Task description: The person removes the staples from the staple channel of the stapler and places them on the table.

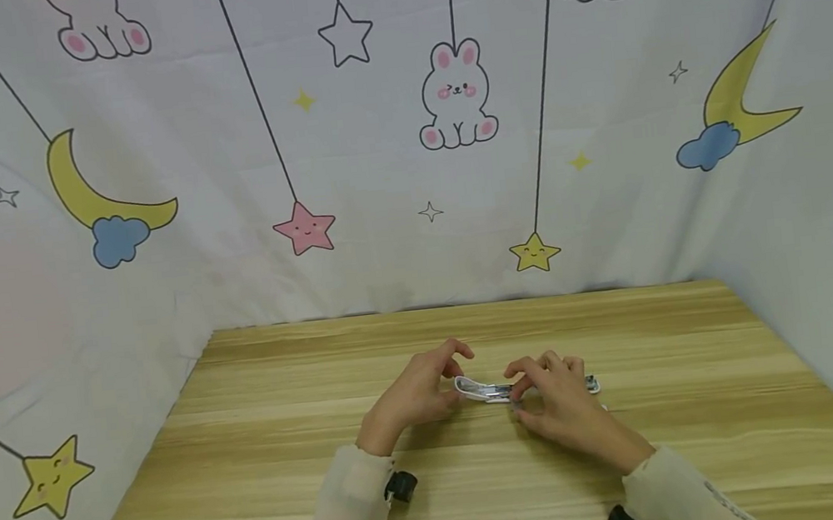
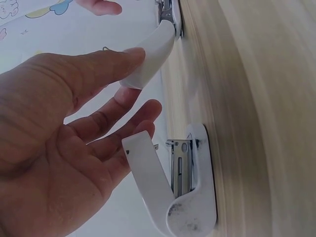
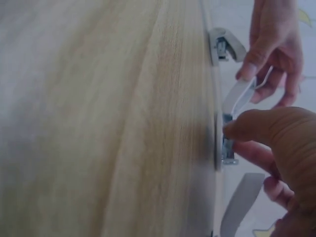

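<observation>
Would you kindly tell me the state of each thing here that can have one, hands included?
Middle stapler: wide open, lid swung back.
Stapler beside the left hand: partly open.
White piece by the right hand: tilted; the rest is out of frame.
Left hand: pinching the middle stapler's lid.
Right hand: pinching the middle stapler between thumb and finger.

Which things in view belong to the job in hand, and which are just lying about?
Part of the job:
Open white stapler
Left hand, pinching its cover
Right hand, pinching its metal part

Likely just lying about:
Second open stapler, by the left hand
Pale strip by the right hand, partly out of frame
</observation>
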A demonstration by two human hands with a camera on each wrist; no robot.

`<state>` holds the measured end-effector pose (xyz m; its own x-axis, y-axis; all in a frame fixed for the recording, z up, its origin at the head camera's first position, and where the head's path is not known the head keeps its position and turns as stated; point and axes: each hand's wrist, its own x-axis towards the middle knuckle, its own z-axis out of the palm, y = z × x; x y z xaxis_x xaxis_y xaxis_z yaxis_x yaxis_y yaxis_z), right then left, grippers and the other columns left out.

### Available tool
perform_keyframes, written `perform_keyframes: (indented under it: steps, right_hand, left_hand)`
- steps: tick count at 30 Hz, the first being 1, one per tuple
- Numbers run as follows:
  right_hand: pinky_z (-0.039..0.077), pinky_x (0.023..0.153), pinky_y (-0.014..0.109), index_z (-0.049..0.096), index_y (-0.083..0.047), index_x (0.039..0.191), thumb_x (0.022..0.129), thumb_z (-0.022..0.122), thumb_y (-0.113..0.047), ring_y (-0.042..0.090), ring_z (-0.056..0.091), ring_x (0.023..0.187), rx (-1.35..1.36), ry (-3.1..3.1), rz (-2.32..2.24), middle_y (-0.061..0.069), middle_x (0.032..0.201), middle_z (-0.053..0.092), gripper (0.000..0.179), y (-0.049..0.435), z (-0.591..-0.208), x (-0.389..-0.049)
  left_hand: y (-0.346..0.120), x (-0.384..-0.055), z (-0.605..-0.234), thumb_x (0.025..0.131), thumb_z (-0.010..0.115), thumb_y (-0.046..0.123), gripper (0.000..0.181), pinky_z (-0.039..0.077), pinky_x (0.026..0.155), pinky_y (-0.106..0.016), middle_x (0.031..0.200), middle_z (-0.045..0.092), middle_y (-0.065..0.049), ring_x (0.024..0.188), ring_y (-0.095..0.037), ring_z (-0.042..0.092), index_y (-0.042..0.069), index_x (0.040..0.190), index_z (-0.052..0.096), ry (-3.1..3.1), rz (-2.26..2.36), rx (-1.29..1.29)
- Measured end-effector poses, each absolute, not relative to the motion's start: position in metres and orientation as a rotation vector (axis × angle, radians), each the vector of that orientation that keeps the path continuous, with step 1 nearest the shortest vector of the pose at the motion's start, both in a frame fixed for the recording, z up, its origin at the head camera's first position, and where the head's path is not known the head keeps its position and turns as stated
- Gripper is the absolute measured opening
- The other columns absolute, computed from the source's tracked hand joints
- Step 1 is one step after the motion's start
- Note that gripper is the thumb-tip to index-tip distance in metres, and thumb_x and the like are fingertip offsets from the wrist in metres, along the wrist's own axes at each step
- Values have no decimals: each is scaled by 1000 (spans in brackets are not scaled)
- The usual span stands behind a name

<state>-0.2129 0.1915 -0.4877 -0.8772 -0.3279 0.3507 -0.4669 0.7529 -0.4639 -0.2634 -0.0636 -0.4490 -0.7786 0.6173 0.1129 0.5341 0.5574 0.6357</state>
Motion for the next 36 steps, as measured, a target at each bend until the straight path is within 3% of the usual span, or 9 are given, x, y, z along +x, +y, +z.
perform_keyframes:
  steps: [9, 18, 25, 30, 36]
  right_hand:
    - [24, 94, 47, 64, -18, 123, 80, 94, -12, 9, 45, 93, 659, -2717, 738, -19, 93, 79, 53, 188, -489, -215]
    - [23, 95, 47, 65, -17, 122, 81, 94, -14, 9, 46, 94, 652, -2694, 768, -19, 93, 77, 51, 187, -491, -217]
    - [22, 94, 46, 63, -16, 118, 79, 93, -7, 21, 53, 92, 651, -2556, 959, -11, 95, 79, 50, 182, -489, -221]
    - [35, 93, 42, 63, -16, 119, 81, 92, -6, 17, 59, 98, 681, -2470, 986, -9, 101, 76, 49, 177, -488, -221]
    - [57, 91, 46, 60, -15, 130, 84, 91, -8, 15, 66, 109, 732, -2458, 1025, -5, 116, 75, 56, 165, -486, -223]
  left_hand:
    - [-66, -264, -449, 93, 77, -1, 53, 55, 100, -48, 116, 76, -13, 111, -31, 70, 11, 140, 56, 2646, 1021, 948]
    - [-84, -264, -440, 91, 85, 10, 59, 54, 106, -56, 130, 72, -20, 124, -38, 67, 15, 143, 57, 2658, 1023, 869]
    - [-111, -264, -436, 93, 82, 8, 57, 52, 111, -59, 134, 71, -20, 131, -40, 65, 17, 143, 56, 2691, 1017, 828]
    - [-128, -263, -436, 93, 83, 9, 55, 51, 112, -60, 132, 72, -19, 131, -39, 65, 18, 141, 58, 2718, 1036, 797]
    - [-139, -262, -441, 93, 84, 13, 52, 52, 111, -59, 129, 74, -17, 127, -38, 67, 20, 139, 60, 2704, 1082, 804]
